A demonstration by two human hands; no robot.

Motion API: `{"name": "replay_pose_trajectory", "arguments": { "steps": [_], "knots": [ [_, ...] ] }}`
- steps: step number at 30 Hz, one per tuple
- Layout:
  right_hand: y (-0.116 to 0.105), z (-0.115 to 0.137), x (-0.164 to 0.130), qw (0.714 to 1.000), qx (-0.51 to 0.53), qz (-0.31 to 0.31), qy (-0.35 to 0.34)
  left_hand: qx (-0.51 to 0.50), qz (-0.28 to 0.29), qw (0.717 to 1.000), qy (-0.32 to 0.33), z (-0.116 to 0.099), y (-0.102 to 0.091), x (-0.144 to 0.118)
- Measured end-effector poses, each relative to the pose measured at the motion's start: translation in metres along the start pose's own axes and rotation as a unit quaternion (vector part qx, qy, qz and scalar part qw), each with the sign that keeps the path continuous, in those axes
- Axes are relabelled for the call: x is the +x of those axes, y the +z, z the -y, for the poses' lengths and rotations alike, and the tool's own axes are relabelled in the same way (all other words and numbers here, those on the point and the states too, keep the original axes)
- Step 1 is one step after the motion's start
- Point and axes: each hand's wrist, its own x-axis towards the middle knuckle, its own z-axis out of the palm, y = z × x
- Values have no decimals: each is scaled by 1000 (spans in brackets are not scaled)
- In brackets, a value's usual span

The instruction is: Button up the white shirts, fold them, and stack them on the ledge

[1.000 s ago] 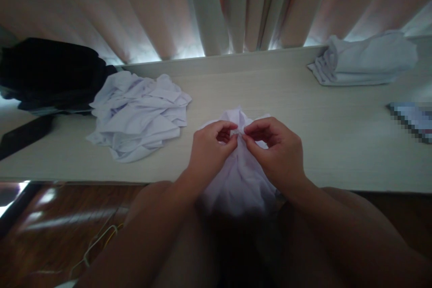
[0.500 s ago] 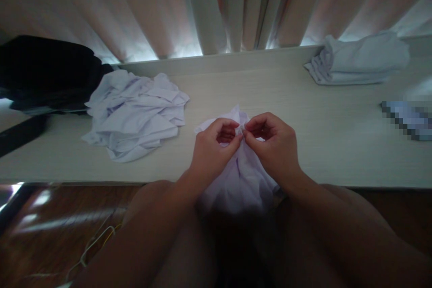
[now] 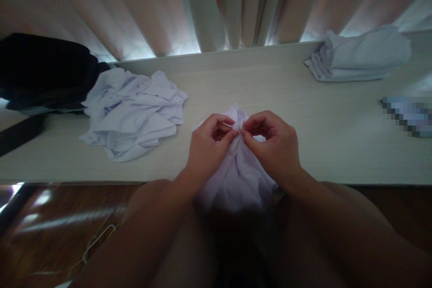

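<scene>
Some fiddly pinching at the pale table

So, head view: left hand and right hand are each pinching the same white cloth between thumb and finger, tips nearly meeting. Cloth's bunched at the table's near edge, spilling down between the legs. Left of it there's a rumpled white pile beside some black thing, can't tell what. Folded white fabric sits far right, by the curtain.
</scene>
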Motion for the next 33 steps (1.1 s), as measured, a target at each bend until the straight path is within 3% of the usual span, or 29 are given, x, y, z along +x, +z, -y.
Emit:
{"name": "replay_pose_trajectory", "arguments": {
  "steps": [6,12,20,33],
  "knots": [
    [-8,-2,6,999,27,22,6,-35,4,999,-34,2,-2,5],
    [-21,-8,20,992,64,107,32,-103,54,991,-68,8,-6,10],
    [-21,-20,22,981,122,133,71,-135,83,983,-89,11,-3,9],
    [-22,-21,26,984,57,162,49,-168,96,975,-112,17,-1,11]
  ]
}}
